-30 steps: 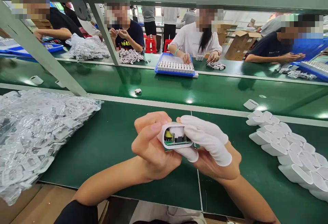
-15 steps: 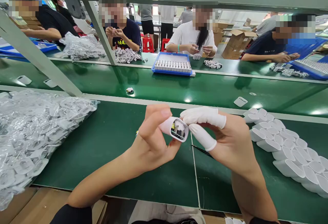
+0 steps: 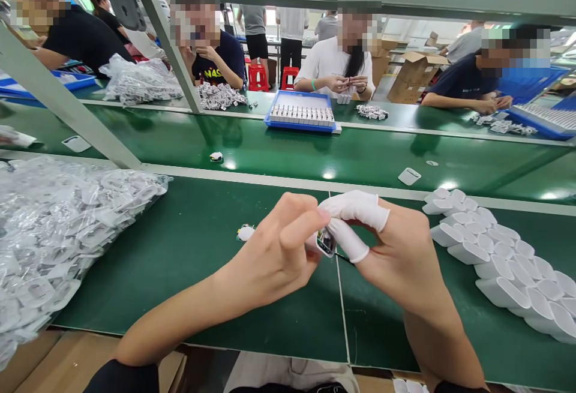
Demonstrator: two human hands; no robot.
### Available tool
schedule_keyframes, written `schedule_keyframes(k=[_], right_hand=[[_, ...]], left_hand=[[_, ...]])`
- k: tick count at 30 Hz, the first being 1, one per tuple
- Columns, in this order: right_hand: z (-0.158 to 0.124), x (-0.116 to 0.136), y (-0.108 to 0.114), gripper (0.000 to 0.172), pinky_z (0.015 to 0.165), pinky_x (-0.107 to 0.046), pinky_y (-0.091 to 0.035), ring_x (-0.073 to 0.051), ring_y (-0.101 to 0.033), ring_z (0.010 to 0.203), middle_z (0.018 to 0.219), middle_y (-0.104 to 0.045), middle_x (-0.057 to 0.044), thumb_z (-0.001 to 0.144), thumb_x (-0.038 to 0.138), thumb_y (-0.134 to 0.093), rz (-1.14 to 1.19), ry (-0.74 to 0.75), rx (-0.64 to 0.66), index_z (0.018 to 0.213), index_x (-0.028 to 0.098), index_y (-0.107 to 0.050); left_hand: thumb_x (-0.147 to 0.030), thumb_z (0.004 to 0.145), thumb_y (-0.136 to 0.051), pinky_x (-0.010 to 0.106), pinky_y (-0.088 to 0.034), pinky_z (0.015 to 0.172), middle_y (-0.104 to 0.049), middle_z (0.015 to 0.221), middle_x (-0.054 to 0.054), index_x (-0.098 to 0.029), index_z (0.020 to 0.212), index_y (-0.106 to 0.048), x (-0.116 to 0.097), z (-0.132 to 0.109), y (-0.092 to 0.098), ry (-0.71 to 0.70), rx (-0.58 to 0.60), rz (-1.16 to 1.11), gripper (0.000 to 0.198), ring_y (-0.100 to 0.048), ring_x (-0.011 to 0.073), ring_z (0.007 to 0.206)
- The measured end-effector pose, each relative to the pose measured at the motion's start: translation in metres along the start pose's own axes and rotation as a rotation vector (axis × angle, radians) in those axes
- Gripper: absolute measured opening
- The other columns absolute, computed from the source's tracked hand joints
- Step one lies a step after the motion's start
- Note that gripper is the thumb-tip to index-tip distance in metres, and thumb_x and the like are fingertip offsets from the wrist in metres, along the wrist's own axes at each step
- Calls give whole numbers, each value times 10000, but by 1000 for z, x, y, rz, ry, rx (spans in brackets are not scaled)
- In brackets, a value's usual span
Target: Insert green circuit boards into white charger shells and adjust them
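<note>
My left hand [image 3: 281,246] is wrapped around a white plastic housing [image 3: 311,242] and mostly covers it. The housing's open end faces right and shows a circuit board [image 3: 324,242] with small parts inside. At that opening, my right hand [image 3: 382,231] pinches the rim with thumb and forefinger, both in white finger cots; whatever lies between those fingertips is hidden. Behind the right fingertips a thin black tool [image 3: 344,258] lies on the bench, partly covered. A loose circuit board [image 3: 245,233] with a white part rests just left of my left hand.
A plastic bag of white covers [image 3: 81,237] fills the left side. Rows of white housings [image 3: 513,261] stand at right. Beyond the bench, a green belt [image 3: 279,162] carries a small board [image 3: 216,157] and a white cover [image 3: 409,176]. Co-workers sit opposite, by a blue tray [image 3: 300,124].
My left fingers have moved right and closed over the housing, hiding more of its opening. The loose board beside my left hand shows more. Things on the belt have shifted left.
</note>
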State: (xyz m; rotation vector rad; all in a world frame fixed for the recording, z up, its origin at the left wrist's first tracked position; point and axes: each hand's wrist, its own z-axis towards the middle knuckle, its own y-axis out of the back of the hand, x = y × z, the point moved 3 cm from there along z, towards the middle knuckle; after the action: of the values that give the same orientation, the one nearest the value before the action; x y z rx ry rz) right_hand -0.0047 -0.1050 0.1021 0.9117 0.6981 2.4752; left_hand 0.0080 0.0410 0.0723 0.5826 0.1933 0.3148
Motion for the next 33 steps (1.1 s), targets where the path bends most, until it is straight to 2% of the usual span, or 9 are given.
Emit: schedule_keyframes(k=[5, 10, 18, 22, 25, 27, 29, 31, 33], right_hand=[[-2, 4, 5, 114, 830, -111, -501, -62, -661, 883, 937, -722, -12, 931, 62, -589, -27, 83, -58, 956, 132, -675], [-13, 9, -3, 244, 1006, -169, -483, -122, -648, 1057, 1060, -719, -102, 899, -33, -562, -322, 238, -131, 1097, 64, -664], [-15, 6, -34, 226, 716, -359, -632, -295, -712, 905, 992, -717, -232, 888, -35, -518, -617, 459, -250, 1081, -31, -635], [-5, -14, -27, 299, 829, -347, -610, -259, -703, 1003, 1108, -714, -163, 929, 58, -482, -384, 263, -92, 1195, 103, -611], [7, -42, -29, 428, 739, -345, -614, -228, -730, 839, 1016, -741, -86, 963, 262, -519, -179, 3, 35, 1378, 166, -477], [14, -64, -37, 533, 631, -337, -599, -215, -706, 672, 849, -734, -37, 950, 368, -533, -143, -126, 113, 1428, 163, -416], [16, -88, -47, 511, 561, -320, -574, -205, -668, 572, 706, -683, 1, 942, 406, -507, -148, -202, 206, 1391, 164, -471], [9, -112, -57, 451, 488, -308, -548, -206, -630, 483, 579, -615, 24, 943, 424, -467, -190, -232, 300, 1310, 179, -565], [-8, -135, -65, 389, 446, -311, -537, -214, -605, 429, 521, -582, 20, 943, 416, -442, -251, -227, 366, 1199, 214, -654]], left_hand=[[65, 717, -578, 306, -502, 715, -417, 980, 50, -153, 1279, -245, 6, 1, 2, 52, -74, -87, 688, -459, 153, 889], [15, 740, -588, 298, -470, 655, -386, 967, 25, -218, 1300, -240, 12, -1, 4, 188, -155, -118, 699, -466, 134, 805], [21, 684, -567, 363, -494, 721, -412, 986, 30, -229, 1319, -219, 22, -9, -3, 275, -195, -8, 766, -490, 165, 835], [4, 702, -524, 400, -521, 754, -437, 1052, 82, -194, 1366, -195, 34, -8, -23, 246, -248, 4, 767, -496, 198, 900], [-53, 747, -534, 435, -542, 753, -445, 1148, 152, -181, 1427, -79, 45, -12, -43, 210, -229, -52, 828, -526, 239, 962], [-96, 784, -552, 450, -550, 802, -447, 1233, 188, -197, 1450, -7, 60, -17, -53, 233, -77, -126, 866, -552, 260, 1048], [-191, 790, -646, 429, -543, 893, -456, 1324, 170, -246, 1460, -91, 91, -29, -54, 372, 204, -140, 871, -553, 260, 1149], [-327, 730, -769, 426, -513, 975, -492, 1358, 130, -265, 1416, -302, 139, -48, -38, 622, 444, -38, 832, -532, 284, 1221], [-334, 783, -731, 514, -474, 1004, -523, 1321, 176, -168, 1356, -429, 197, -67, -5, 868, 425, 139, 668, -518, 343, 1232]])
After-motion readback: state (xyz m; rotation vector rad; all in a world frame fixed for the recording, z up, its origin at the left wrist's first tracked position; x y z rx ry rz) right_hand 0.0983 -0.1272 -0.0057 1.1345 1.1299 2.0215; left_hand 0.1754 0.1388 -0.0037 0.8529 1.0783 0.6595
